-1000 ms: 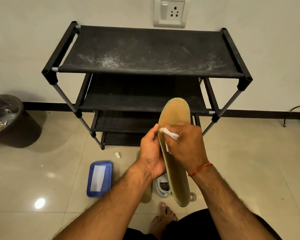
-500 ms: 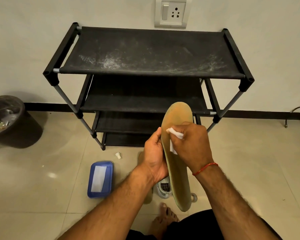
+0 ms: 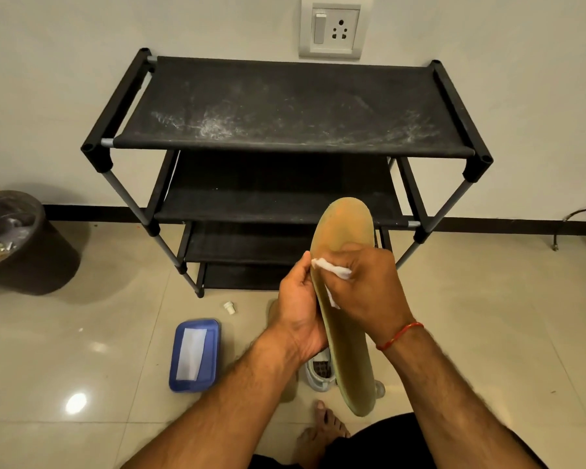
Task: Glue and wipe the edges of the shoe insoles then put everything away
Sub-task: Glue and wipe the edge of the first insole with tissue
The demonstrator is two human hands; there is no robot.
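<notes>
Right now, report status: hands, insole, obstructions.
Left hand gripping insole by its edge, held upright. Right hand pressing white wipe against that edge. Nothing in the way; blue box on floor, left.

A black fabric-shelved rack [image 3: 285, 106] with grey metal tubes is set against a plain off-white wall [image 3: 65, 62]; its top shelf is streaked with pale dust. A white switch-and-socket plate [image 3: 332, 30] is mounted above it. Glossy beige floor tiles [image 3: 487, 316] are marked by a lamp glare, and a dark skirting strip [image 3: 521, 226] is seen
</notes>
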